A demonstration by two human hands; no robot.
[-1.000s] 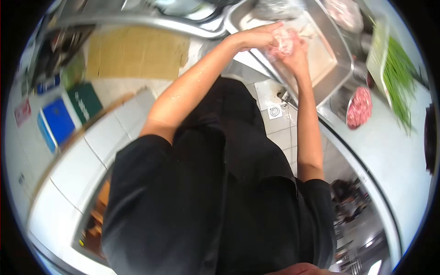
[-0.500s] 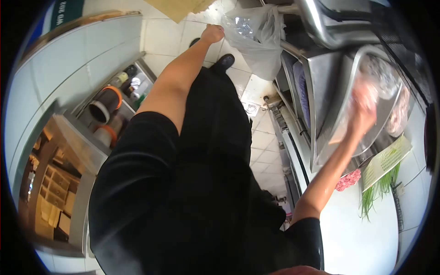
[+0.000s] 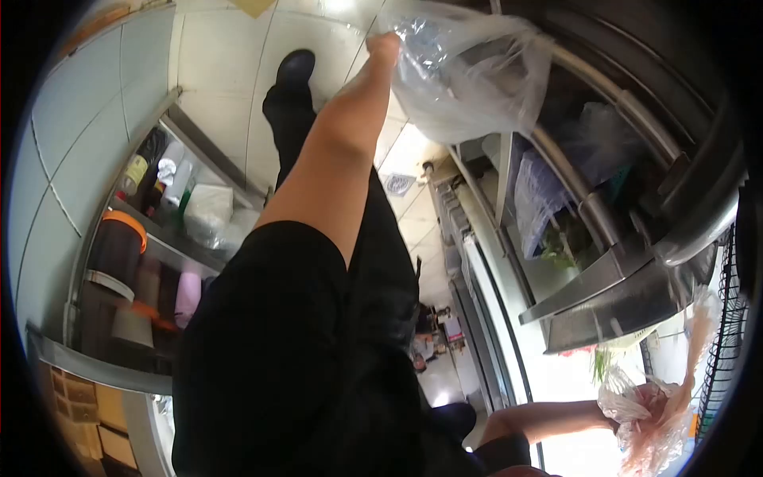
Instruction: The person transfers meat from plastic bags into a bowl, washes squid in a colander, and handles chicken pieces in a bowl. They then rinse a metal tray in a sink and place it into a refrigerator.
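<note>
Gripping the bunched mouth of a clear plastic bag [image 3: 477, 79] at 12 o'clock with the left hand [image 3: 385, 46], closed tight at the end of an outstretched arm; cannot make out what is inside. Carrying a crumpled bag [image 3: 640, 417] with pinkish contents at the right hand [image 3: 682, 393], 4 o'clock, too blurred to tell closed from open. Standing near bottles [image 3: 163, 179] at 9 o'clock, with labels too small to read, above an orange-rimmed bucket [image 3: 119, 246].
</note>
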